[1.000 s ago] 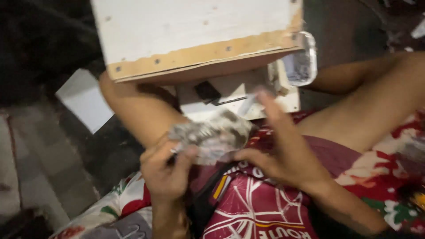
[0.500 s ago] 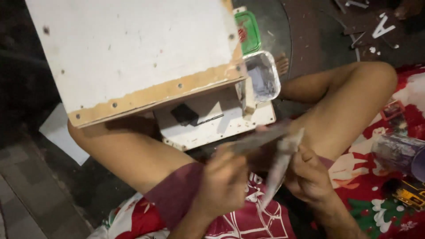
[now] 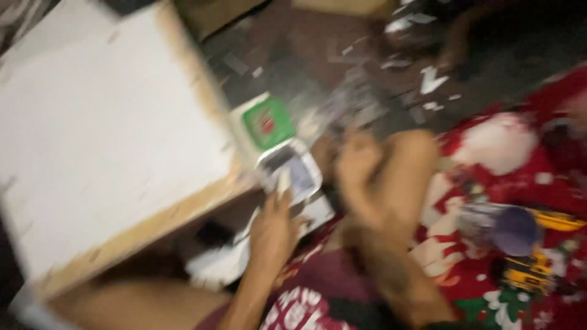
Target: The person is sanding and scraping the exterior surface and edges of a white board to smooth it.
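The picture is heavily blurred. My left hand (image 3: pixel 272 227) reaches forward to a small foil tray (image 3: pixel 292 166) under the edge of a white wooden board (image 3: pixel 110 140). Its fingers touch the tray's near rim, but the blur hides whether they grip it. My right hand (image 3: pixel 358 168) is raised beside my bent knee (image 3: pixel 409 159), just right of the tray, with the fingers curled. A blurred grey shape (image 3: pixel 351 107) shows just above that hand; I cannot tell whether the hand holds it.
A green box (image 3: pixel 269 122) lies behind the tray. White scraps (image 3: pixel 431 79) litter the dark floor. On the red patterned cloth (image 3: pixel 538 171) at right lie a purple cup (image 3: pixel 504 229) on its side and a yellow tool (image 3: pixel 531 272).
Both hands held a grey crumpled sheet together in front of me. Now they have parted: the left has gone to the foil tray, the right has risen. The view swung right.
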